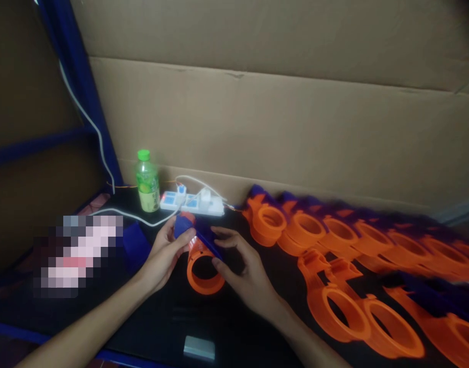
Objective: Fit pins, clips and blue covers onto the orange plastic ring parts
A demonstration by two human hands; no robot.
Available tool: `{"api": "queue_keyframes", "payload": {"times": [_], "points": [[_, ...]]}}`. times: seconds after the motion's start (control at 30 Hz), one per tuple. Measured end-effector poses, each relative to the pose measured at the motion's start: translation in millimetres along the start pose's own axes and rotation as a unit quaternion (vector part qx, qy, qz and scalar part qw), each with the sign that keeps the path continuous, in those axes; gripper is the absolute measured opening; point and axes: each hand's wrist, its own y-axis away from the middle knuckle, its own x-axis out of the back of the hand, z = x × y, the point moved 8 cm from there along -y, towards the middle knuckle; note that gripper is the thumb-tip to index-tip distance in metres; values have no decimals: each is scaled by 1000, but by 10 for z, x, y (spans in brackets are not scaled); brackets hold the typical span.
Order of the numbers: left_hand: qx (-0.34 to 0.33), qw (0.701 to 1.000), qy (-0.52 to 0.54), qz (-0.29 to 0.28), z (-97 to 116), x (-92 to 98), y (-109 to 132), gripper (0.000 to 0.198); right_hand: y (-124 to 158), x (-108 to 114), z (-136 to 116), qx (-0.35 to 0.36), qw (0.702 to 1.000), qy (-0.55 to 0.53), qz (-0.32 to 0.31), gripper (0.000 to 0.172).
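Observation:
In front of me an orange plastic tape dispenser [206, 286], with a round ring at its lower end, is held between both hands. My left hand [167, 250] grips its upper end, thumb across the front, where a dark blue piece [184, 226] covers the orange. From the other side my right hand [244, 268] pinches the blue edge beside the ring with curved fingers and thumb. Part of the dispenser's upper body is hidden behind my fingers.
Several similar orange dispensers [339, 230] line the right side, with two bare ones [347, 314] nearer. A green-capped bottle [148, 184] and a white power strip [194, 203] stand at the back. A blue piece [135, 248] lies left; a small grey block [199, 348] lies in front. Cardboard [276, 128] rises behind.

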Motion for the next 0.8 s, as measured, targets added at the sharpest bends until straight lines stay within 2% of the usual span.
{"api": "queue_keyframes", "payload": {"times": [0.2, 0.37, 0.47, 0.53, 0.63, 0.7, 0.8], "points": [[-13, 1000, 9, -3, -14, -6, 22, 36, 21, -9, 3, -28, 998, -48, 8, 18], [-7, 1000, 18, 10, -35, 41, 31, 51, 35, -1, -45, -37, 997, -68, 1, 17], [3, 1000, 25, 4, -44, 41, 57, 58, 30, -2, -4, -78, 990, -118, 13, 16], [3, 1000, 24, -13, -38, -3, 93, 59, 32, 10, 79, -127, 979, -155, 43, 14], [-1, 997, 9, -75, -23, -155, 166, 59, 44, 5, 199, -195, 958, -197, 78, 19], [-8, 994, 4, -108, -1, -240, 209, 59, 46, -34, 235, -221, 944, -233, 72, 22], [-12, 993, 8, -118, 38, -272, 236, 60, 47, -95, 239, -246, 922, -294, 55, 22]]}}
